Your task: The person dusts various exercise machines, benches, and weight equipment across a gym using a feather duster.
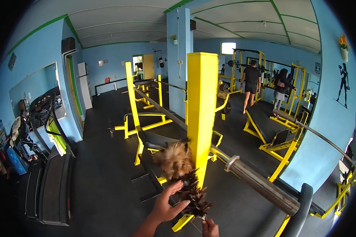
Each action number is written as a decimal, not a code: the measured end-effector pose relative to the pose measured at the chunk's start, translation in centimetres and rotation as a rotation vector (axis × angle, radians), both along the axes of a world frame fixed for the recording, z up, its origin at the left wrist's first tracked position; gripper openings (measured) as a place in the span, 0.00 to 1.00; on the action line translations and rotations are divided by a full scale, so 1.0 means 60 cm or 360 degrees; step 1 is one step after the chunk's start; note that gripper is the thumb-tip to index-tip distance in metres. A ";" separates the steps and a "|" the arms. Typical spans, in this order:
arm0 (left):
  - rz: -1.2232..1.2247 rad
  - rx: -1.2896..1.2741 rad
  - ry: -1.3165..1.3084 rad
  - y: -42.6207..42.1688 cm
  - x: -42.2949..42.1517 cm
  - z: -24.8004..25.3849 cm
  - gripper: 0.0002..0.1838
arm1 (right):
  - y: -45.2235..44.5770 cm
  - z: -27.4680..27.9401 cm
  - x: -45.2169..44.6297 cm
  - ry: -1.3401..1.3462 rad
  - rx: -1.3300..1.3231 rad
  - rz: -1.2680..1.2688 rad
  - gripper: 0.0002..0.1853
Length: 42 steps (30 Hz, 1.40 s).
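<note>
A brown feather duster (192,195) stands in front of the yellow upright post (201,110) of a bench press rack, its fluffy tan head at the upper left. My right hand (210,229), low in the view, is closed round the lower end of its handle. Beside the dark feathers is my left hand (166,205), thumb and fingers spread; its fingertips reach the feathers, though firm contact is unclear. Behind the post a long barbell (162,108) rests across the rack, with its thick metal sleeve (261,185) extending toward the lower right.
At left stand treadmills (55,189), one with a lime-green cloth (57,136) over it. A blue pillar (178,59) rises behind the rack. Two people are farther back: one in black clothes (251,77), another in a dark head covering (281,89). Another bar (328,140) juts in at right.
</note>
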State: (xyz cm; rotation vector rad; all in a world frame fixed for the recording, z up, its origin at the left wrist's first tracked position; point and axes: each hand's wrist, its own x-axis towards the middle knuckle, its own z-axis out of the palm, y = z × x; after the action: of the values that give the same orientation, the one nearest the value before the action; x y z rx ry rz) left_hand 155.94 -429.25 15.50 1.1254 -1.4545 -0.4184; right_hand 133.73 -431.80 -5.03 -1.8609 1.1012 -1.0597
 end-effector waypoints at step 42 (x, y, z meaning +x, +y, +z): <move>-0.0053 0.0240 0.0120 -0.278 0.811 -0.137 0.31 | -0.392 0.056 0.769 -0.0450 -0.0199 -0.0523 0.18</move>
State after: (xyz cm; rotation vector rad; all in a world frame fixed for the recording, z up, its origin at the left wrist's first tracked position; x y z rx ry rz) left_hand 204.60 -445.95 7.31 1.1935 -1.3950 -0.5960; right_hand 179.87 -455.29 -1.69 -1.5894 1.2166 -1.5585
